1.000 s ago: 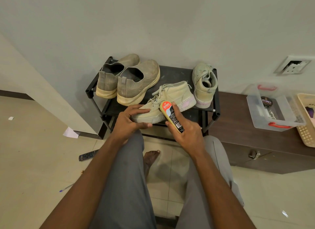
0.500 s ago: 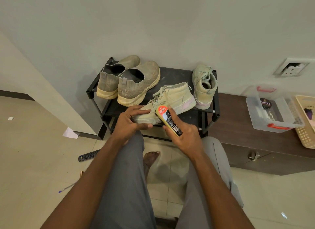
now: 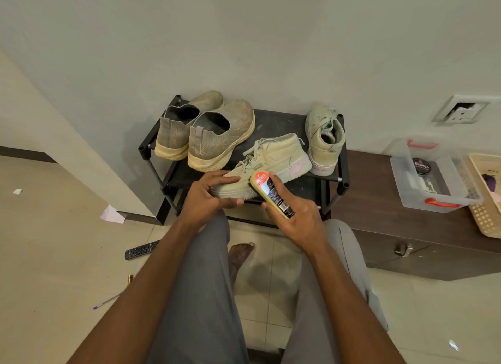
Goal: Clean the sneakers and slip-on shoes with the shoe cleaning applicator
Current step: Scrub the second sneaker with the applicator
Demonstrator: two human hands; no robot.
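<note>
The applicator (image 3: 272, 195) lies slanted in the right hand (image 3: 296, 220), whose fingers and thumb are curled round its lower body, the index finger stretched along its top. Its red-capped end sits against the side of a sneaker (image 3: 267, 166), low on the toe half near the sole. That sneaker lies at the front edge of the rack (image 3: 276, 125), toe pointing left. The left hand (image 3: 207, 196) grips the toe, fingers over the top and thumb under the sole edge.

A 2nd sneaker (image 3: 324, 138) stands at the right end of the rack, heel toward the camera, its pink sole edge just beside the heel of the held one. 2 slip-ons (image 3: 206, 131) sit side by side on the left half of the rack, heels toward the camera, touching each other.

Right of the rack stands a low brown cabinet (image 3: 401, 228); on it are a clear box (image 3: 433, 179) with red latches, holding a round black tin, and a cream basket (image 3: 488, 201) at the frame edge. Left of the rack, on the floor, lie a remote (image 3: 141, 249), a pen (image 3: 107, 300) and a folded paper (image 3: 112, 215). A bare foot (image 3: 240, 255) rests on the tiles in front of the rack, between grey-trousered legs.
</note>
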